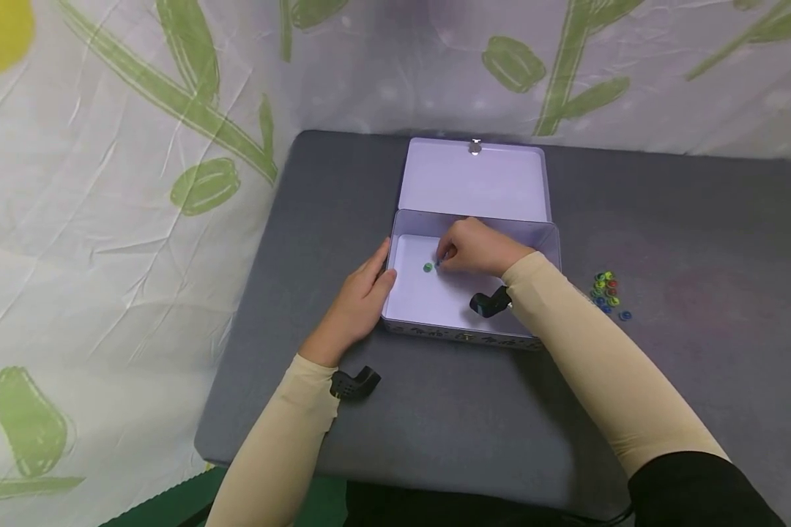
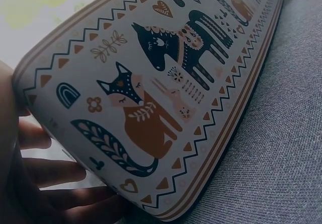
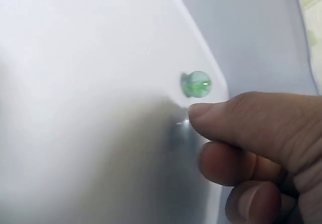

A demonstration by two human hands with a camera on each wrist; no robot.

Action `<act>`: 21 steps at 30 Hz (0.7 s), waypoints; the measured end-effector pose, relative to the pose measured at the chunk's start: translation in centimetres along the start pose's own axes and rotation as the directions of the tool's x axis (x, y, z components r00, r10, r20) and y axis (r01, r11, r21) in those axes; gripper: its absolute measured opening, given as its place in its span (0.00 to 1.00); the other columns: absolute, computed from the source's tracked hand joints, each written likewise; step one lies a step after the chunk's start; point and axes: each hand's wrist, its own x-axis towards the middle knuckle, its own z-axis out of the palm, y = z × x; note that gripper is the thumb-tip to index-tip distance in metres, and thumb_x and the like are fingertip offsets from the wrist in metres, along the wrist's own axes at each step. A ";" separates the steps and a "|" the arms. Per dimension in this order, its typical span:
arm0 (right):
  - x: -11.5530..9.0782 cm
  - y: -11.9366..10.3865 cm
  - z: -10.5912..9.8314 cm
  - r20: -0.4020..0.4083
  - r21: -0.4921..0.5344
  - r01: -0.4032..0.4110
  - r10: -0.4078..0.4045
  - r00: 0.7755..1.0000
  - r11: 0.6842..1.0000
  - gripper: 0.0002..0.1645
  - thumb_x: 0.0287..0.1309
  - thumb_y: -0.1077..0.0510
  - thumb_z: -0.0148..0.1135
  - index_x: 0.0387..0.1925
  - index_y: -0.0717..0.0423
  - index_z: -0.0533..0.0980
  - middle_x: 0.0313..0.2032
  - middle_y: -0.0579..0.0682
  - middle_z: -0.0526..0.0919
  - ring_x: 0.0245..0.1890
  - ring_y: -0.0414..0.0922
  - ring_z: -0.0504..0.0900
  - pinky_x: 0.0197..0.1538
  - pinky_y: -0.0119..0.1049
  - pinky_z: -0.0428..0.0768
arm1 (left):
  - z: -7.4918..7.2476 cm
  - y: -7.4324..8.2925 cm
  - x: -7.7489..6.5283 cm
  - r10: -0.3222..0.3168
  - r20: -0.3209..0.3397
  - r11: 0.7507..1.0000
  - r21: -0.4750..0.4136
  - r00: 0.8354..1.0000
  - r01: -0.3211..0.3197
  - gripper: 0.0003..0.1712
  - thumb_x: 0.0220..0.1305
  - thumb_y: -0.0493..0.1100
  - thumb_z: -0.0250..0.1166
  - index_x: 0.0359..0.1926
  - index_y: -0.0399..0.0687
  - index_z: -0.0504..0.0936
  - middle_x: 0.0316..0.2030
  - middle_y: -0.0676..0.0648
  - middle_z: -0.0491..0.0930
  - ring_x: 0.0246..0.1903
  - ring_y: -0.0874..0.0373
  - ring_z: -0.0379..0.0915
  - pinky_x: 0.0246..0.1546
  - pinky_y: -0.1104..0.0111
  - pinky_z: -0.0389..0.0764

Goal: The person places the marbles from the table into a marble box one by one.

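The likeliest trouble is a slip at the fingertips: the right hand (image 1: pixel 477 245), reaching into the box (image 1: pixel 428 306) at the middle of the frame, has its fingers curled into a narrow pinch on what looks like a bluish marble (image 1: pixel 438 262), mostly hidden by the fingers. Smooth and round, it could squirt out of an uneven pinch and roll across the pale floor. The green marble (image 1: pixel 428 268) lies just to its left, so a dropped piece or a careless knuckle could knock it away, though the box walls would probably contain both. The left hand (image 1: pixel 359 300), its fingers fairly straight, rests against the box's left side without wrapping round it; a sideways push there could slide the box over the tabletop (image 1: pixel 685 234) and set the marbles rolling. At the right of the frame, loose marbles (image 1: pixel 605 289) sit directly on the tabletop with no barrier visible, and the right sleeve (image 1: pixel 593 359) overlaps their edge in the head view. Whether it passes well above them cannot be told; a low sweep of that forearm could scatter them.
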 end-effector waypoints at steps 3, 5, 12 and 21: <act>0.1 0.1 0.3 0.014 -0.019 0.005 -0.004 1.000 1.000 0.10 0.58 0.66 0.72 0.42 0.63 0.90 0.38 0.54 0.90 0.35 0.45 0.80 0.43 0.40 0.82 | 0.0 -0.1 -0.1 -0.008 0.001 1.000 0.000 1.000 0.008 0.35 0.84 0.49 0.46 0.84 0.45 0.51 0.82 0.46 0.53 0.81 0.55 0.47 0.81 0.57 0.52; 0.1 0.0 0.4 0.019 -0.024 -0.001 0.002 1.000 1.000 0.10 0.58 0.66 0.73 0.43 0.63 0.90 0.38 0.54 0.91 0.35 0.45 0.81 0.44 0.40 0.83 | 0.0 -0.1 -0.1 -0.015 0.003 1.000 0.001 1.000 0.015 0.35 0.84 0.50 0.46 0.84 0.45 0.51 0.82 0.46 0.53 0.81 0.56 0.47 0.81 0.58 0.51; 0.1 0.1 0.4 0.029 -0.013 -0.018 0.018 0.999 1.000 0.13 0.57 0.63 0.77 0.45 0.62 0.90 0.39 0.53 0.91 0.36 0.43 0.82 0.44 0.39 0.83 | 0.0 -0.2 -0.2 -0.011 0.003 1.000 -0.005 1.000 0.011 0.35 0.84 0.50 0.45 0.84 0.46 0.51 0.82 0.46 0.53 0.81 0.55 0.47 0.81 0.57 0.52; -0.3 0.3 -0.1 -0.020 0.040 -0.015 0.016 1.000 0.999 0.16 0.56 0.61 0.78 0.47 0.63 0.89 0.36 0.51 0.89 0.34 0.44 0.80 0.39 0.36 0.79 | 0.0 -0.1 -0.2 -0.010 -0.009 1.000 -0.001 1.000 0.010 0.36 0.83 0.50 0.46 0.84 0.45 0.52 0.82 0.45 0.54 0.81 0.51 0.48 0.81 0.57 0.52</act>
